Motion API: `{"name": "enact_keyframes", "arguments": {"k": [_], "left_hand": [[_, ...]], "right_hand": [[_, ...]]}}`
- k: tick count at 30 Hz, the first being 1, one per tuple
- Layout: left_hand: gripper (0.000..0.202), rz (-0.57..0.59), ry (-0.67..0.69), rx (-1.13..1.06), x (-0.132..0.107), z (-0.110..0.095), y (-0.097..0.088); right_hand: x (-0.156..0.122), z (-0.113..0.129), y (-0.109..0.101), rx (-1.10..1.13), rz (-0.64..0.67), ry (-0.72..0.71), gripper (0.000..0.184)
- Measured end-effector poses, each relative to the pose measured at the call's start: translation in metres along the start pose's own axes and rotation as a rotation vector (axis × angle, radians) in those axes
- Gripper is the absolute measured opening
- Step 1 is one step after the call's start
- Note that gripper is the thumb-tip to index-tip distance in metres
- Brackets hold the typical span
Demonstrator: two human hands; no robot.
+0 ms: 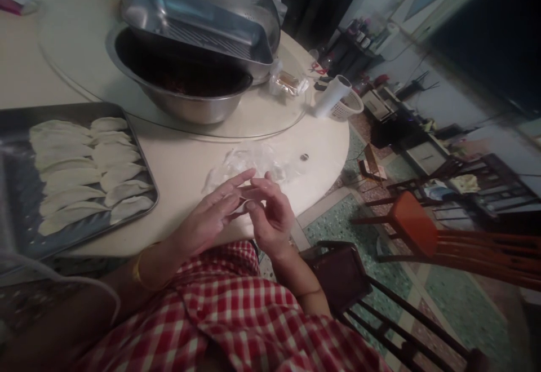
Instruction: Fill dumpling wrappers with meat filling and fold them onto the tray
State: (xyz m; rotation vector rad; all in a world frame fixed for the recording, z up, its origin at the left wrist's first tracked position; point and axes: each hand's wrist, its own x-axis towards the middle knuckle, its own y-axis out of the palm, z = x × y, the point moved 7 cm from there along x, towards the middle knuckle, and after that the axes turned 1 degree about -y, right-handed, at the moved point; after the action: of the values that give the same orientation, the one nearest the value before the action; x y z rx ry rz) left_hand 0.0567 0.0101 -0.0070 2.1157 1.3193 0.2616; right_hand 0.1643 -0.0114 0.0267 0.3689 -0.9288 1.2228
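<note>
While seated right of the dumpling tray (84,228), a person presses left hand (209,220), fingers straight, against right hand (270,220), fingers curled; whether anything's pinched btwn them, can't tell. Crumpled clear plastic (253,163) lies just beyond, also right of tray; steel bowl (190,107) behind it.

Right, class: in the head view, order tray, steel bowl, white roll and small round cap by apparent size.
Tray and steel bowl: alike; tray nearer and cropped, so unranked.
Then white roll.
Then small round cap.
</note>
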Motion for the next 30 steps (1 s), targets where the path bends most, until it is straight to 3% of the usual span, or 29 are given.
{"name": "enact_keyframes", "arguments": {"k": [5, 10, 19, 24, 30], "left_hand": [[0.030, -0.119, 0.152, 0.233, 0.000, -0.010, -0.021], [0.018, -0.202, 0.184, 0.469, 0.001, -0.014, -0.037], [0.011, -0.170, 0.316, 0.721, -0.001, -0.034, -0.029], [0.009, -0.130, 0.455, 0.870, -0.008, -0.040, -0.022], [0.011, -0.064, 0.479, 0.900, -0.010, -0.043, -0.015]], "right_hand": [[-0.011, -0.008, -0.005, 0.167, -0.100, 0.097, 0.035], [-0.017, -0.012, -0.002, 0.206, -0.076, 0.219, 0.034], [-0.012, -0.005, 0.003, 0.019, -0.040, 0.118, 0.034], [-0.013, -0.006, 0.007, 0.012, -0.017, 0.130, 0.036], [-0.005, 0.007, 0.009, 0.029, 0.043, 0.073, 0.033]]}}
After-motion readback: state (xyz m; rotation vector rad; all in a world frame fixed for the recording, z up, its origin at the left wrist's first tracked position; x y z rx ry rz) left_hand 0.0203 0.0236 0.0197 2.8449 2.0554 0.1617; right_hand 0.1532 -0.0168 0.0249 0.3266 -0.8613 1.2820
